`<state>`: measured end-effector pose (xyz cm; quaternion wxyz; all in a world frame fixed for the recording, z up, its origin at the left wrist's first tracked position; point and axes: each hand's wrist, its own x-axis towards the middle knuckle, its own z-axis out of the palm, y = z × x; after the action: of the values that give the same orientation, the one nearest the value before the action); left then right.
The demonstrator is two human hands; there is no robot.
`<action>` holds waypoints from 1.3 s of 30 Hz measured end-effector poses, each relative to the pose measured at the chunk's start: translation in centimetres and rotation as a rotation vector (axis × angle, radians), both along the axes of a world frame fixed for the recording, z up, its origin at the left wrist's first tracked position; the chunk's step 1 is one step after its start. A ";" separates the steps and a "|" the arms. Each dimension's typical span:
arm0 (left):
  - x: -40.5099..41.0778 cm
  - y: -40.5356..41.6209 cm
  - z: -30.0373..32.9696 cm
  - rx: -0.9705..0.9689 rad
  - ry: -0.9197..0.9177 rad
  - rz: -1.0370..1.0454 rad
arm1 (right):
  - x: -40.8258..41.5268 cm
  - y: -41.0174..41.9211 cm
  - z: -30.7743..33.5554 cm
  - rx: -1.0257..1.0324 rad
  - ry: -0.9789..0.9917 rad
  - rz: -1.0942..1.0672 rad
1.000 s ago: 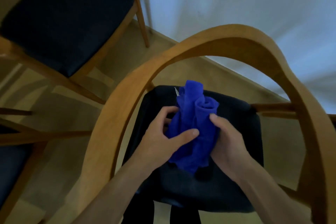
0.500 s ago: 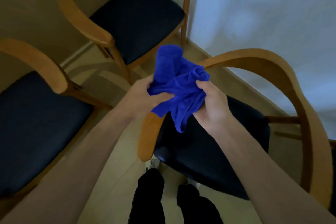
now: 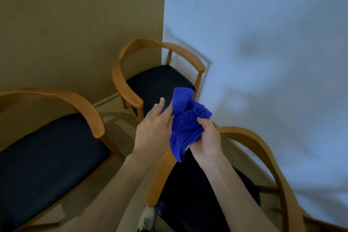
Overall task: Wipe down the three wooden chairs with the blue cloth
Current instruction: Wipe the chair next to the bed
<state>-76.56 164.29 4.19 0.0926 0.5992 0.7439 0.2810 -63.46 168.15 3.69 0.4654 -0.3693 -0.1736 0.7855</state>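
Head view: blue cloth held up over the chairs

I see both hands together on the bunched bright blue cloth (image 3: 185, 124). My left hand (image 3: 153, 132) holds its side, my right hand (image 3: 207, 138) grips it from below. Three wooden chairs with dark seats (image 3: 130, 90) stand underneath, by the corner.

Three wooden armchairs crowd a corner: corner chair (image 3: 131, 88), left chair (image 3: 90, 115), near chair (image 3: 263, 152). Bare floor (image 3: 120, 124) lies open between their curved arms.
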 end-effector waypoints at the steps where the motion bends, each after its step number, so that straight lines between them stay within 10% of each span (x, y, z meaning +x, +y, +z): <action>1: 0.1 0.1 1.5 0.059 0.013 -0.042 | -0.3 0.0 1.6 0.003 0.004 -0.010; 10: -1.9 1.8 14.0 -0.068 -0.227 -0.585 | -0.8 0.5 14.2 0.146 0.290 -0.015; 16: -1.5 3.5 20.6 -0.111 0.093 -0.695 | 1.0 2.2 20.7 0.222 0.391 0.069; 19: -1.8 4.6 22.9 0.070 -0.007 -0.707 | 3.4 2.6 24.3 0.386 0.110 0.268; 25: -2.4 5.4 28.5 -0.026 -0.344 -0.739 | 6.4 3.3 26.3 0.882 -1.302 0.443; 39: -5.3 7.7 8.5 -0.211 0.095 -0.617 | 3.4 8.6 6.6 1.105 -1.417 0.649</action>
<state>-81.83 171.96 12.65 0.1999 0.7958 0.5560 0.1330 -60.09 176.77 10.26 0.1201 -0.4209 -0.8553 0.2773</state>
